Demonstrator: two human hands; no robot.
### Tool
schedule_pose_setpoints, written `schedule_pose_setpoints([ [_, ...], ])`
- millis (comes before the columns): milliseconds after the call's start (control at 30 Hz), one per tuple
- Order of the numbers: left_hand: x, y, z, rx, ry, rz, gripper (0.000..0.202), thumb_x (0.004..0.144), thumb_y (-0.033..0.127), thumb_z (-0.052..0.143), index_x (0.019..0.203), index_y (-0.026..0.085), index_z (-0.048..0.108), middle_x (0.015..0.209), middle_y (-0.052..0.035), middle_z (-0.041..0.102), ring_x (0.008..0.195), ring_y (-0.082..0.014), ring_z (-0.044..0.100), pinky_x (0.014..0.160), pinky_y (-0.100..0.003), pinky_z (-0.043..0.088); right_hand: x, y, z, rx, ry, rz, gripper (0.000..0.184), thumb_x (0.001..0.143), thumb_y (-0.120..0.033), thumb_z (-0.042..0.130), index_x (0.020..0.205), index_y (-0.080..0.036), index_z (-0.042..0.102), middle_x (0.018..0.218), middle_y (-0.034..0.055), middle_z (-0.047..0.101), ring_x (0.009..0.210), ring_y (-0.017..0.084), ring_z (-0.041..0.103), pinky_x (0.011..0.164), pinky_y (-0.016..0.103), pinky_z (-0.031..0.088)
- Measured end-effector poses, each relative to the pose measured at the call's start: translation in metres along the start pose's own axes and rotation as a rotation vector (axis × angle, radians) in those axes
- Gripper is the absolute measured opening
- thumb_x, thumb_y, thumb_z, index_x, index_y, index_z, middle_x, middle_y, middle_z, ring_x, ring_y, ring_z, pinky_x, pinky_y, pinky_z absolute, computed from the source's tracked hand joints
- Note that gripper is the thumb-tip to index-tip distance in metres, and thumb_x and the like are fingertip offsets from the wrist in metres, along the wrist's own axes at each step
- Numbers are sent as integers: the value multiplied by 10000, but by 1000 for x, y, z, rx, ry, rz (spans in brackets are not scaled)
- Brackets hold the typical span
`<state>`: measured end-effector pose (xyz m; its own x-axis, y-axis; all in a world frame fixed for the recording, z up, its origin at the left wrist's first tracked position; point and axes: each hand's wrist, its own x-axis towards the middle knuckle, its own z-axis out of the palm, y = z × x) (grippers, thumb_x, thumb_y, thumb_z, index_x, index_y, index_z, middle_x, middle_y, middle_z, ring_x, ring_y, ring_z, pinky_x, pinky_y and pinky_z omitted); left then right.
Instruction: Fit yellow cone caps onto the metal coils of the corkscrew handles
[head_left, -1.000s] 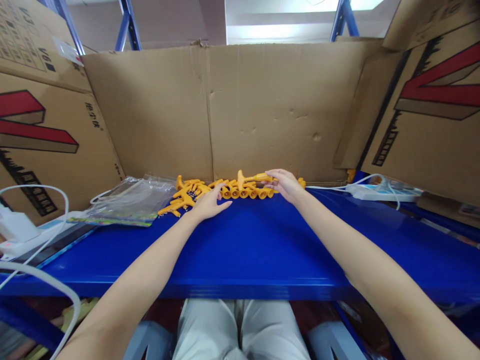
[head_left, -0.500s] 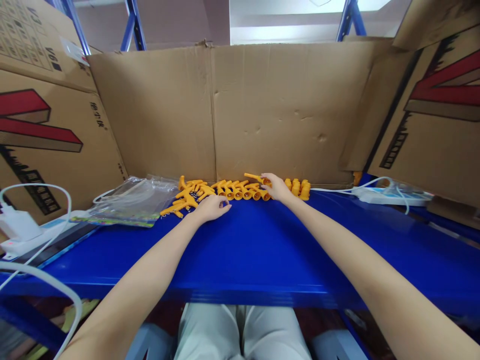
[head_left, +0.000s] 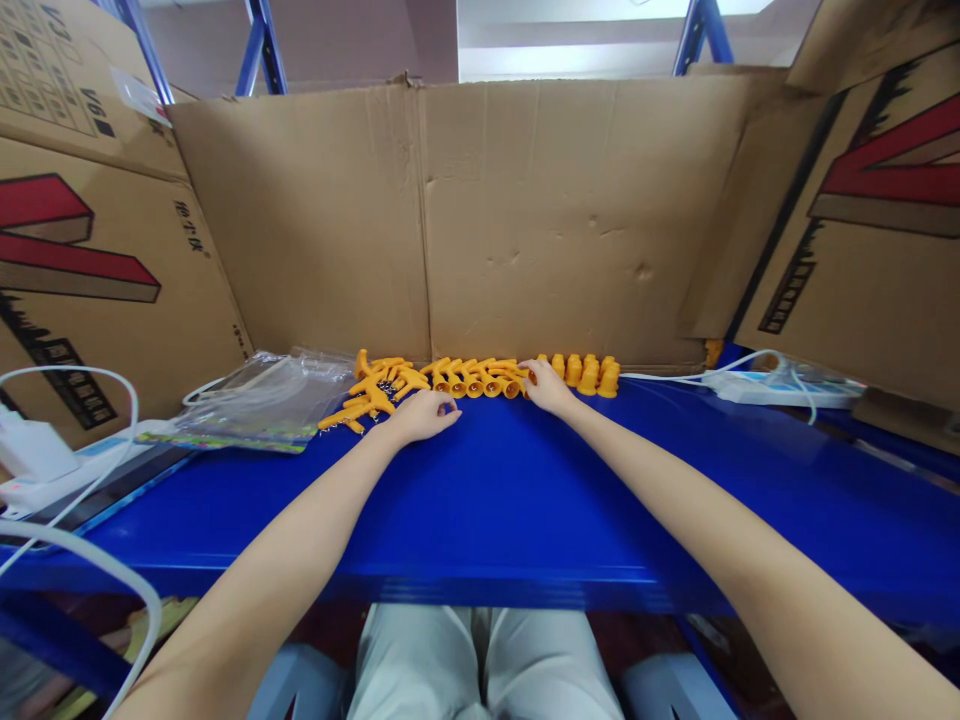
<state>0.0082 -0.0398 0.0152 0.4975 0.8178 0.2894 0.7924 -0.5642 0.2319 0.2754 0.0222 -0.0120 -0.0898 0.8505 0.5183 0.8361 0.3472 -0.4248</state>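
Note:
My left hand (head_left: pixel 426 416) rests on the blue shelf, its fingers curled into a loop with the thumb and nothing visible in them. Beside it lies a loose heap of yellow T-shaped handles (head_left: pixel 367 393), some with small metal bits. My right hand (head_left: pixel 549 388) is at the right end of a row of yellow cups with handles (head_left: pixel 474 384), whose round mouths face me. Its fingers close on the last yellow cup with handle (head_left: pixel 528 380), mostly hidden by them. Right of that hand, several plain yellow cups (head_left: pixel 589 378) stand upside down.
Cardboard (head_left: pixel 585 220) walls the back, and printed boxes (head_left: pixel 75 260) close in the left side. Clear plastic bags (head_left: pixel 262 400) lie left of the heap. White power strips (head_left: pixel 784 388) with cables sit at both sides. The blue shelf's (head_left: pixel 487 500) front edge is above my lap.
My right hand has come down and slightly left with the yellow cup with handle, which was tilted above the row and is now at its end. My left hand has stayed put.

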Motion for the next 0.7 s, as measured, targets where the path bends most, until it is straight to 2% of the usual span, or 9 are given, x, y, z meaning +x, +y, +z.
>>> schedule_pose_setpoints([
  [167, 0, 0, 0, -9, 2, 10, 275, 815, 373, 517, 840, 168, 698, 720, -35, 667, 665, -164, 586, 625, -266, 414, -5, -14, 4, -38, 14, 73, 360, 854, -121, 476, 1191, -180, 590, 1231, 128, 555, 1092, 239, 578, 971, 378, 454],
  [367, 0, -1, 0, -23, 5, 3, 266, 814, 378, 525, 839, 175, 696, 713, -29, 666, 659, -158, 584, 632, -260, 417, 4, -19, -2, -29, -35, 111, 312, 863, -187, 551, 1163, -176, 636, 1201, 115, 626, 1066, 211, 618, 955, 325, 466],
  [433, 0, -1, 0, -22, 1, 4, 259, 810, 371, 527, 847, 179, 696, 725, -27, 673, 664, -159, 589, 638, -261, 420, 15, -15, -10, 32, -45, 133, 247, 883, -239, 546, 1082, -178, 678, 1125, 95, 679, 1041, 200, 641, 940, 303, 474],
  [533, -1, 0, -1, -16, -9, 4, 261, 811, 367, 521, 841, 174, 694, 738, -34, 678, 676, -162, 595, 644, -264, 423, 34, -2, -27, 83, 47, 189, 239, 898, -231, 498, 1023, -179, 695, 1093, 75, 706, 1061, 183, 645, 946, 290, 471],
  [600, -1, 1, -2, -12, -10, 4, 263, 809, 369, 520, 831, 172, 692, 730, -35, 676, 676, -164, 595, 643, -266, 424, 43, 8, -35, 68, 101, 217, 265, 874, -189, 503, 1075, -181, 675, 1140, 73, 694, 1080, 172, 638, 950, 286, 469],
  [700, -1, 1, -2, -15, 1, 9, 259, 801, 370, 523, 825, 175, 692, 722, -32, 677, 672, -165, 595, 640, -267, 428, 47, 22, -36, -62, 104, 243, 328, 822, -165, 546, 1130, -184, 659, 1202, 93, 666, 1108, 196, 622, 957, 311, 465],
])
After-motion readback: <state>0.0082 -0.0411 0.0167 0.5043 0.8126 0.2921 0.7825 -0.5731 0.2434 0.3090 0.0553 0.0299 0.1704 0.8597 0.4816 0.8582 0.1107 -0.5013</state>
